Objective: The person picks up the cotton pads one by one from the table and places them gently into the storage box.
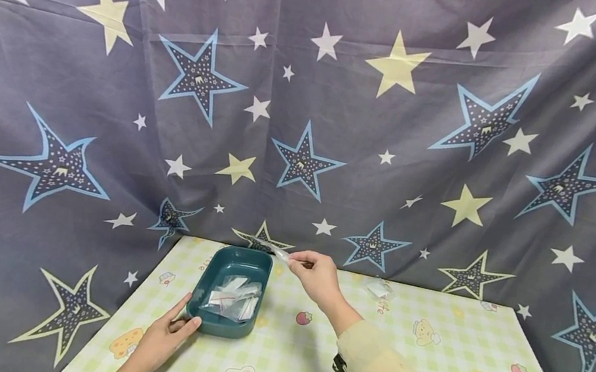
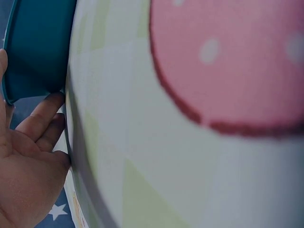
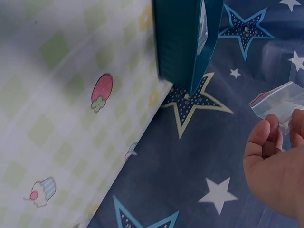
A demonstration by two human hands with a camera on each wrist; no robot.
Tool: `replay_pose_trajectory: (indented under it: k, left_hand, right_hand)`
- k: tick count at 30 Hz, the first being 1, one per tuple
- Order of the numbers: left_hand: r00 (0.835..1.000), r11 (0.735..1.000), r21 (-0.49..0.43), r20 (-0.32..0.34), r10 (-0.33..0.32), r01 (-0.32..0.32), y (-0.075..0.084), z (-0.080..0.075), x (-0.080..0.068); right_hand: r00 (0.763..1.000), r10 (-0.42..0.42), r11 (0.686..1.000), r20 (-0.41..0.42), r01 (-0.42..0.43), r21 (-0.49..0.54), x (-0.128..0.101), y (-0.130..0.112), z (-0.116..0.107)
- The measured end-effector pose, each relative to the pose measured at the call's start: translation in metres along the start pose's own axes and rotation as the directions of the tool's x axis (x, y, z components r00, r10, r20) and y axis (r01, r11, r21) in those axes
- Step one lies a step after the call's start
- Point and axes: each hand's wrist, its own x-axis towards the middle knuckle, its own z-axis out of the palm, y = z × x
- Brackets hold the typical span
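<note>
A teal rectangular plastic bin (image 1: 224,331) stands on the table's left part. Several small clear zip bags (image 1: 234,298) with white pieces inside lie heaped in it. My left hand (image 1: 163,342) holds the bin by its near left corner, thumb at the rim and fingers along the side. Beyond the bin's far right corner, my right hand (image 1: 320,280) pinches one clear zip bag (image 3: 280,102) between thumb and fingers, above the table. The bag's red seal strip shows in the right wrist view, and its tip points left toward the bin.
Another small clear bag (image 1: 378,288) lies near the table's back edge, right of the right hand. The table wears a green-and-white checked cloth (image 1: 439,370) with cartoon prints. A dark star-patterned curtain (image 1: 314,96) hangs right behind the table and at its sides.
</note>
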Motion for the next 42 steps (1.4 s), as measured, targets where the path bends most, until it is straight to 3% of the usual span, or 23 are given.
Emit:
replay_pose_trajectory:
  k: [12, 22, 42]
  left_hand:
    - [1.000, 1.000, -0.014, 0.008, -0.005, 0.005, -0.002, 0.000, 0.001]
    - [1.000, 1.000, -0.022, 0.009, -0.012, 0.012, -0.001, -0.001, 0.001]
    - [1.000, 1.000, -0.027, 0.004, 0.002, -0.002, -0.003, 0.000, 0.002]
  right_hand:
    - [0.997, -0.003, 1.000, 0.082, 0.001, 0.026, -0.005, -0.009, 0.029]
    - [0.995, 0.009, 0.998, 0.096, -0.015, 0.057, -0.009, -0.009, 0.048]
    - [0.989, 0.012, 1.000, 0.150, -0.008, -0.029, -0.016, 0.013, 0.072]
